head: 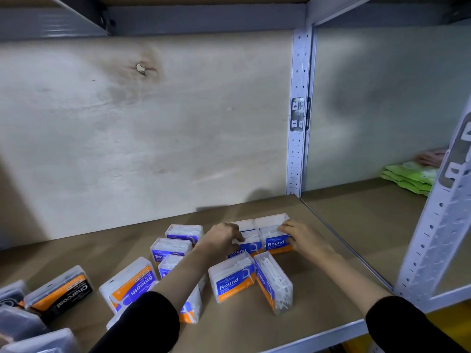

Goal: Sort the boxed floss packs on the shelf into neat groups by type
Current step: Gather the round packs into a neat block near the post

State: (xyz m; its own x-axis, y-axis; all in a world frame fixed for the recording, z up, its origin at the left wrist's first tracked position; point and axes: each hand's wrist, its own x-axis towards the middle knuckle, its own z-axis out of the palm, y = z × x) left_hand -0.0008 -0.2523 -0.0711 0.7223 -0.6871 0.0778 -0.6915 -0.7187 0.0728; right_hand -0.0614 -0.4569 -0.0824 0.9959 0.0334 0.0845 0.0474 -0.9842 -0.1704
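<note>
Roughly halfway, I judge. Far left of the upright (297,154), Charcoal packs (60,293) lie jumbled; nearer it, Smooth packs (170,248) sit loosely clustered, some askew. Just left of the upright's foot, my left hand (221,238) and right hand (304,238) each grip one of the back Round pair (276,244); two loose Round packs (230,281) in front need lining up.

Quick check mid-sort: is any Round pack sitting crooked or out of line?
Yes. The front-right Round pack is turned sideways, label facing left. The front-left Round pack, the back-left Round pack held by the left hand and the back-right Round pack held by the right hand all face forward.
</note>
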